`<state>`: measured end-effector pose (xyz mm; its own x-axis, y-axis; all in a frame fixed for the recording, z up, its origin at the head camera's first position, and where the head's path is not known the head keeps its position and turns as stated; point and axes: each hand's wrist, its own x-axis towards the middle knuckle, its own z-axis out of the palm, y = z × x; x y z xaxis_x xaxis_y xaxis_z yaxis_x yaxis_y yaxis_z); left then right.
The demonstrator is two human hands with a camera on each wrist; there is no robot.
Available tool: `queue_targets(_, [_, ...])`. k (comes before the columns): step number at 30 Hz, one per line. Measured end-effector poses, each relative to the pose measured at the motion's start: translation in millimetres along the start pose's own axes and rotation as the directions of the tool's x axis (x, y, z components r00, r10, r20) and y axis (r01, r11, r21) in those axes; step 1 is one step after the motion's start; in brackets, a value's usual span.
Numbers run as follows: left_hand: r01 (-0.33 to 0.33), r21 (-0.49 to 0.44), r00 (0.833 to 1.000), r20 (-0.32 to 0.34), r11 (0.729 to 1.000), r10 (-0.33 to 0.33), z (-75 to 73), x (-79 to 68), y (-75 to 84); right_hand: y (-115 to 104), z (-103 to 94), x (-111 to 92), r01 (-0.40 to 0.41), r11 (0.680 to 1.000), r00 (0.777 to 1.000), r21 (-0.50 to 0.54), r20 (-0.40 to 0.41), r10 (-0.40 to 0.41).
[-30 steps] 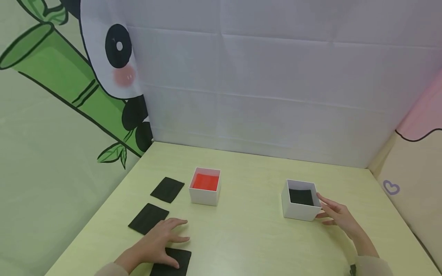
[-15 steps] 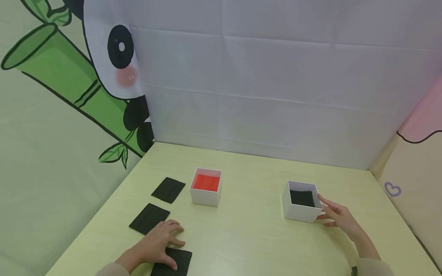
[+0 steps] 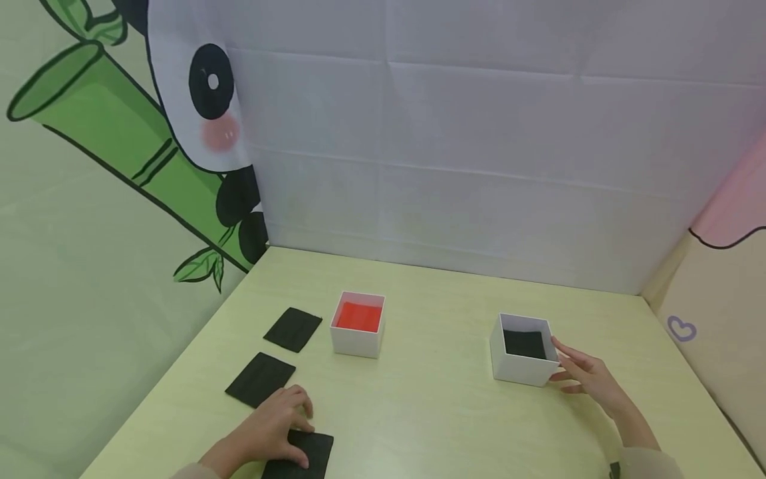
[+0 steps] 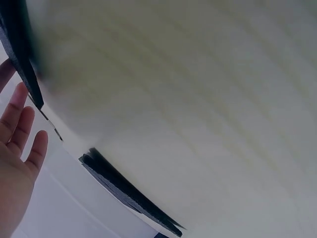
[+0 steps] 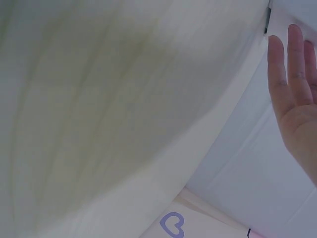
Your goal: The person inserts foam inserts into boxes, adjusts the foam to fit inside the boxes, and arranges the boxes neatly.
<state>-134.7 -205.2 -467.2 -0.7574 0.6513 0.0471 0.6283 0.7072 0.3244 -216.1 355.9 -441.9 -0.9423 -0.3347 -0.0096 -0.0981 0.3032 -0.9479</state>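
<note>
My left hand [image 3: 268,424] is over the nearest flat black square [image 3: 308,459], thumb on its top and fingertips at its far edge. In the left wrist view the left fingers [image 4: 20,126] look only slightly bent beside a dark edge. Two more black squares [image 3: 261,379] [image 3: 293,329] lie beyond; the left wrist view shows one as a layered dark piece [image 4: 126,191], like folded cloth. My right hand [image 3: 589,382] touches the right side of a white open-topped box [image 3: 519,369] with a black piece [image 3: 523,344] inside. In the right wrist view its fingers [image 5: 297,74] are nearly straight.
A second white box [image 3: 354,344] with a red piece [image 3: 359,317] inside stands left of centre. The pale yellow table [image 3: 431,412] meets a white cloth backdrop [image 3: 455,166] at the back. Printed cloths hang at both sides. A small dark object [image 3: 614,470] sits by the right sleeve.
My left fingers have bent and drawn back toward the near black square while the thumb stayed on it. The right hand has stayed at its box. The head view shifted very slightly.
</note>
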Motion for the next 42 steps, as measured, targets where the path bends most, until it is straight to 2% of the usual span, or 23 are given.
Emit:
queue_targets(4, [0.014,-0.048,1.000,0.007,0.999,-0.014,-1.3,0.5,2.5,-1,0.9,-1,-0.019,1.000,1.000,-0.006,-0.010,0.019])
queue_targets(12, [0.110,-0.153,0.987,0.136,0.982,-0.089,-6.4,7.4,6.5,-2,1.8,-1,-0.054,0.998,0.998,-0.016,-0.022,0.053])
queue_targets(17, [0.151,-0.239,0.979,0.169,0.959,-0.113,-12.2,10.7,6.6,-1,1.2,0,-0.034,0.999,0.999,-0.011,-0.018,0.034])
queue_targets(20, [0.155,-0.327,0.982,0.150,0.932,-0.111,-15.2,12.9,4.5,0,0.8,0,-0.019,1.000,1.000,-0.014,-0.016,0.019])
queue_targets(24, [0.149,-0.461,0.988,0.112,0.875,-0.110,-17.9,17.3,1.0,-1,0.0,1,-0.017,1.000,1.000,-0.019,-0.018,0.017])
queue_targets(27, [0.130,-0.518,0.991,0.069,0.846,-0.110,-18.6,20.3,-1.4,-1,-0.6,2,-0.024,1.000,1.000,-0.016,-0.016,0.024])
queue_targets(31, [0.120,-0.553,0.991,0.021,0.824,-0.130,-19.6,25.3,-3.8,-2,-1.1,2,-0.032,0.999,0.999,-0.017,-0.015,0.031])
queue_targets(38, [0.164,-0.614,0.980,0.012,0.772,-0.199,-20.6,34.5,-3.4,-3,-0.4,1,-0.039,0.999,0.999,-0.019,-0.021,0.038])
queue_targets(42, [0.153,-0.631,0.977,-0.021,0.761,-0.213,-19.2,38.5,0.2,-3,0.2,1,-0.036,0.999,0.999,-0.020,-0.019,0.035])
